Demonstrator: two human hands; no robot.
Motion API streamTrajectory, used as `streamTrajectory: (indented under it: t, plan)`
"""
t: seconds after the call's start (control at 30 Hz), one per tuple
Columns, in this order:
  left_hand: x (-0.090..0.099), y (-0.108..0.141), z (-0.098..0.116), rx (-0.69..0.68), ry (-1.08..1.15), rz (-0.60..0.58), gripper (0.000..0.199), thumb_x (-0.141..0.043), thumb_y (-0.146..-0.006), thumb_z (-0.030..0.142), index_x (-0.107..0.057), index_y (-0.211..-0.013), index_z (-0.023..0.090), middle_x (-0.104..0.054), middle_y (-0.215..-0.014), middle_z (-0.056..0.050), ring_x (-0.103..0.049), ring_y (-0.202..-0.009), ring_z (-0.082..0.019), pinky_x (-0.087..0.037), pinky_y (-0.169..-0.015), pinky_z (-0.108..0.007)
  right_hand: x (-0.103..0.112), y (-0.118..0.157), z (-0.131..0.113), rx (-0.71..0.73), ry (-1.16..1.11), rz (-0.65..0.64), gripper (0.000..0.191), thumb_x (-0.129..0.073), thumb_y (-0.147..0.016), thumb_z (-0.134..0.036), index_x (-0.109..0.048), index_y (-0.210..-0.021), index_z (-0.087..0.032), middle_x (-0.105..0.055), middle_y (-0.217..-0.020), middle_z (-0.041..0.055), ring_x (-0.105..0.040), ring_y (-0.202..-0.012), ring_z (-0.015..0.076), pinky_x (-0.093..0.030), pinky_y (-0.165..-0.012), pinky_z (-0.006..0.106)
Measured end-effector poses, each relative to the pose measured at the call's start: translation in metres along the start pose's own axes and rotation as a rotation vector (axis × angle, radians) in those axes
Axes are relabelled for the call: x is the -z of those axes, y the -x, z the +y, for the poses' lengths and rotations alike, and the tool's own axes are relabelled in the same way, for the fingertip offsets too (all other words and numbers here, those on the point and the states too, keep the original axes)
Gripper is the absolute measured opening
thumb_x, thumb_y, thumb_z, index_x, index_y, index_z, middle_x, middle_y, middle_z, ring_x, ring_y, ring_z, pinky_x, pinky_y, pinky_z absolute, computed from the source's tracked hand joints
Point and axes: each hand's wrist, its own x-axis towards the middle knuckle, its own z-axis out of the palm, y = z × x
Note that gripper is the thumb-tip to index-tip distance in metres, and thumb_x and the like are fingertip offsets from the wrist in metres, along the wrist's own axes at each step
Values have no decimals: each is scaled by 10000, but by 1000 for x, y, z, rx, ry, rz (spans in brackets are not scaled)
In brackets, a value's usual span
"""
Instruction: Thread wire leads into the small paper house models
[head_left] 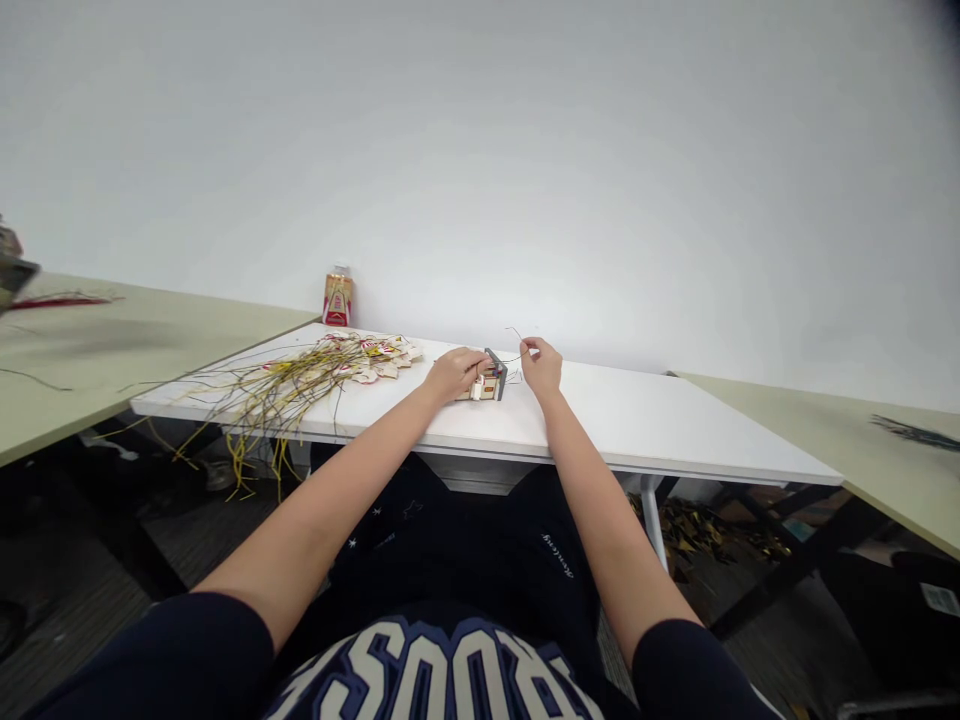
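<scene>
My left hand [456,373] is closed on a small box-like model [486,386] with beige walls and a dark grey panel [496,374] on its right side. The model rests on the white table. A little to the right, my right hand [541,363] pinches a thin dark wire [514,359] between thumb and fingers. That wire runs from the hand toward the grey panel, and its free end curls up above the fingers. Where it meets the model is too small to make out.
A heap of yellow and dark wires with white tags [330,365] lies left on the white table [637,420], hanging over its front edge. Behind it stands a red and gold bottle [338,297] by the wall. Greenish tables [165,315] adjoin both sides; dark strands [916,432] lie on the right one.
</scene>
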Motion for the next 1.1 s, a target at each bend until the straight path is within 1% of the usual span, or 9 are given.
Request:
streamTrajectory:
  t: [0.1,0.17,0.33,0.43,0.6,0.7,0.83,1.0,1.1]
  plan:
    - [1,0,-1,-3,-5,-8,364,-408,-970,411,-704,-994,201,-728,-942,-68,-645,-876,-175,-492,-829,-312,-4,-1,1,11,-182,-58,315,-559,-831,-453,-716,-923,-196,-725,-932,66,-586,-689,165,-482,-664,309]
    - [1,0,-1,-15,-10,-12,364,-408,-970,405,-703,-995,194,-726,-935,-75,-643,-869,-178,-492,-820,-313,-7,-1,1,18,-252,-111,317,-604,-799,-467,-736,-885,-193,-732,-911,68,-599,-705,169,-482,-643,302]
    - [-1,-1,-4,-60,-37,-1,376,-401,-969,397,-700,-971,169,-722,-903,-97,-639,-844,-194,-490,-811,-338,-10,1,2,109,-299,-244,261,-647,-766,-431,-757,-812,-199,-738,-842,62,-621,-734,174,-491,-687,309]
    - [-2,-1,-5,-54,-36,14,355,-413,-963,391,-698,-947,180,-723,-885,-85,-640,-831,-186,-486,-805,-331,-10,2,2,106,-292,-292,253,-652,-753,-432,-751,-778,-200,-736,-823,58,-621,-711,168,-499,-685,311]
    - [0,-1,-3,-7,16,17,344,-423,-955,393,-692,-924,180,-720,-879,-84,-639,-832,-186,-480,-806,-328,-8,2,-2,107,-283,-318,251,-649,-744,-431,-731,-746,-194,-726,-809,60,-625,-724,173,-500,-678,312]
    - [3,-1,-2,39,38,42,377,-399,-959,414,-688,-910,178,-712,-852,-82,-632,-813,-189,-474,-791,-325,-8,3,-3,93,-266,-324,250,-649,-738,-434,-726,-751,-196,-725,-825,61,-627,-747,178,-501,-687,316]
    - [6,-1,1,93,50,59,411,-355,-968,423,-679,-883,185,-698,-805,-66,-617,-778,-184,-462,-748,-308,-8,4,-2,77,-264,-322,260,-648,-737,-437,-720,-777,-190,-719,-847,64,-616,-726,169,-503,-687,317]
    - [10,-1,3,115,75,52,417,-340,-972,426,-669,-888,185,-700,-828,-64,-614,-783,-182,-454,-740,-297,-7,4,-3,88,-265,-349,253,-642,-745,-432,-703,-782,-189,-710,-858,61,-622,-789,173,-496,-716,309]
    - [9,-1,4,114,77,49,418,-336,-972,425,-668,-891,184,-701,-839,-63,-617,-794,-180,-451,-746,-294,-7,4,-2,105,-266,-376,253,-634,-759,-428,-695,-788,-185,-708,-852,54,-618,-792,165,-478,-703,296]
